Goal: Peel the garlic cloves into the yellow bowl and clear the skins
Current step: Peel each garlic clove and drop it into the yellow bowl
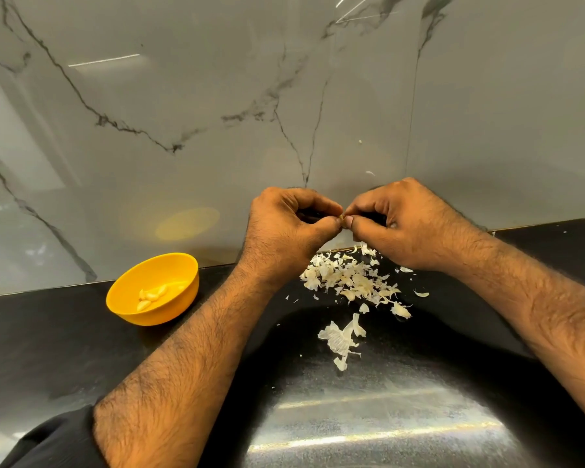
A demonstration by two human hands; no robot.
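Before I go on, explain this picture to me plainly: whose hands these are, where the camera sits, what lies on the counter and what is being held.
There is no machine here. A person wears one camera on the head, looking down at their own hands. The left hand and right hand meet at the fingertips, pinching a small garlic clove, mostly hidden. On the black counter lies a pile of garlic skins below the hands. To the left stands a yellow bowl holding peeled cloves. Behind is a marble wall.
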